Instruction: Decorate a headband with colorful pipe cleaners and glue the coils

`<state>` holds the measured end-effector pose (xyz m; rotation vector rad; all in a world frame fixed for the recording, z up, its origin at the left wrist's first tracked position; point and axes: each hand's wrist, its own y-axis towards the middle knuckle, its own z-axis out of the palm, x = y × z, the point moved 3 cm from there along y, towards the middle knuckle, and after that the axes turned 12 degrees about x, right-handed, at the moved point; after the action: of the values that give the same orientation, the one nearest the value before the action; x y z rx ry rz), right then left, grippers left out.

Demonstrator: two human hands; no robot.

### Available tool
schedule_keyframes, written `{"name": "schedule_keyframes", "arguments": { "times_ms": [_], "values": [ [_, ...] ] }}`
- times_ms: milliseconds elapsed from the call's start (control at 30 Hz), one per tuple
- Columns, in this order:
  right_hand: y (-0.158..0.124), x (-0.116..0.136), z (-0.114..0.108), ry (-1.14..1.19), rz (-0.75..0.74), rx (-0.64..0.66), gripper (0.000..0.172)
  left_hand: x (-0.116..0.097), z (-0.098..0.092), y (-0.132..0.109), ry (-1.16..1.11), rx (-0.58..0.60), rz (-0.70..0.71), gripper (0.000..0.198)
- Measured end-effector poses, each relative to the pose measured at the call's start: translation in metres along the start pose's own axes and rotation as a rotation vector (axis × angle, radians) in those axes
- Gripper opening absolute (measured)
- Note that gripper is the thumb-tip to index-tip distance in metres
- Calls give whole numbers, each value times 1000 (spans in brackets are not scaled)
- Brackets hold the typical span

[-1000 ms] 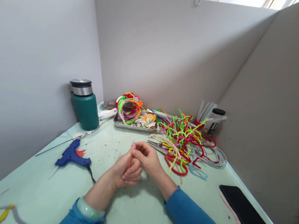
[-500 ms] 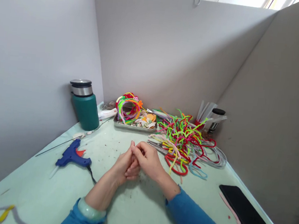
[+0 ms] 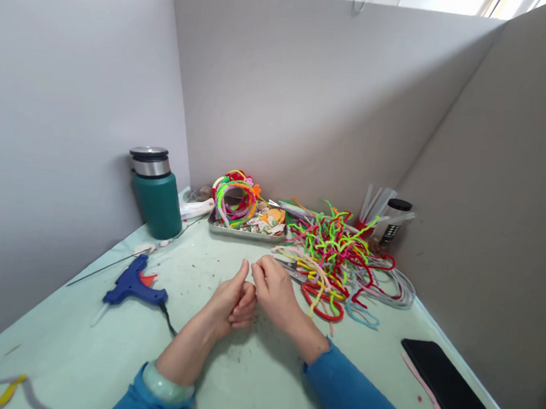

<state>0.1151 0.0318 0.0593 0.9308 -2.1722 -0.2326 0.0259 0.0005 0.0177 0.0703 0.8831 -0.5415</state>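
My left hand (image 3: 233, 300) is closed, its thumb pointing up and its fingers curled in, over the middle of the pale green table (image 3: 254, 385). Just to its right, my right hand (image 3: 274, 290) is also closed, with thumb and forefinger pinched beside the left thumb. Whatever either hand holds is too small or hidden to make out. Right behind my right hand lie scissors (image 3: 295, 270), partly under a tangle of coloured pipe cleaners (image 3: 335, 240).
Left of the hands lie a blue glue gun (image 3: 135, 284) and a green bottle (image 3: 159, 202). A metal tray (image 3: 245, 233) with coloured rings (image 3: 237, 201) stands at the back. A black-lidded jar (image 3: 394, 222) and a black slab (image 3: 458, 396) are at right.
My right hand has shifted slightly back from over my left fingers, so a small gap now shows between the thumb of my left hand and my right fingers.
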Motion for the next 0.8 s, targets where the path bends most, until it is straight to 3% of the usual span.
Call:
{"name": "schedule_keyframes", "arguments": {
  "times_ms": [133,267,467,567,700,800],
  "values": [
    [2,-2,-5,137,-55,-7,16,-4,1,-1,-106,126,24,67],
    [2,3,-6,178,-131,31,11,-3,-1,0,-146,157,22,68],
    [1,1,-6,80,-90,10,9,1,-3,1,-49,35,-5,65],
    [2,-6,-11,-8,-20,-54,11,-1,-3,2,30,-38,45,51],
    [4,-10,-19,-133,33,-74,25,-4,-4,5,154,-125,98,40],
    [4,-7,-26,-165,-11,-64,14,-4,-3,6,283,-129,110,39]
  ]
}}
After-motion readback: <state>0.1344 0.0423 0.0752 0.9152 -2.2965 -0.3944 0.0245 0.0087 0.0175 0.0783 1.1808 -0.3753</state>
